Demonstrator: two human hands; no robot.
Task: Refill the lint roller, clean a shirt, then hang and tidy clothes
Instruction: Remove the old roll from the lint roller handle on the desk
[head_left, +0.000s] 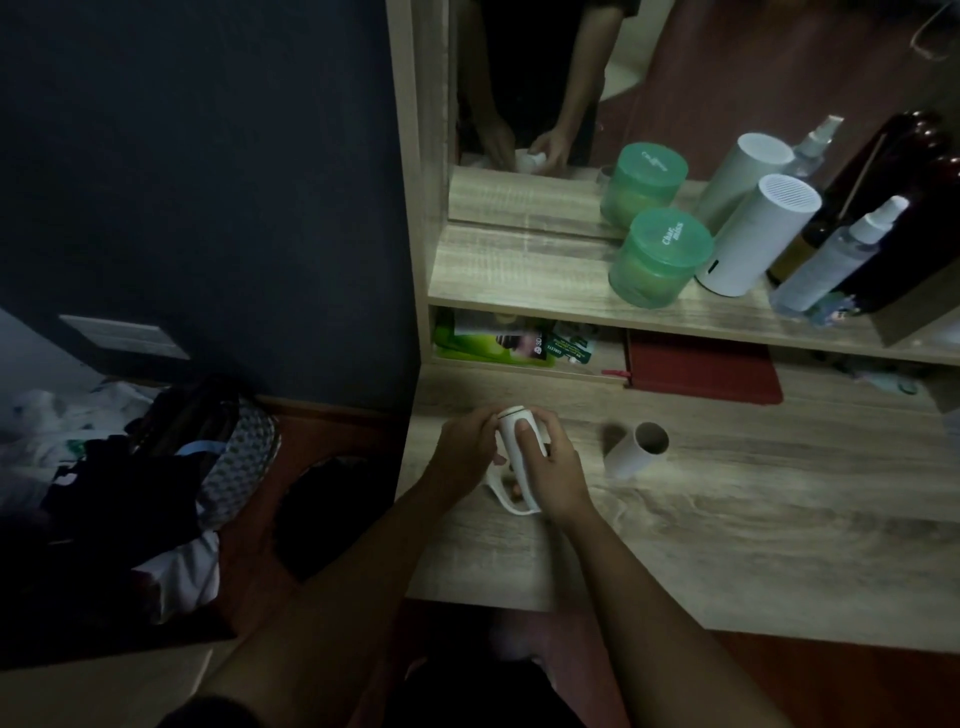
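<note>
While an empty tube (635, 449) lies nearby, left hand (464, 452) and right hand (551, 465) grip the lint roller (514, 447).

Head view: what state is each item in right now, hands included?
lint roller: held upright over the desk, gripped by both hands.
left hand: curled round the roller's left side.
right hand: wrapped round the roller, thumb on its front.
cardboard tube: empty, lying on its side on the desk, untouched.
green jar: lid on, standing on the shelf.
red notebook: closed, flat under the shelf.
clothes: heaped, not hung.
</note>
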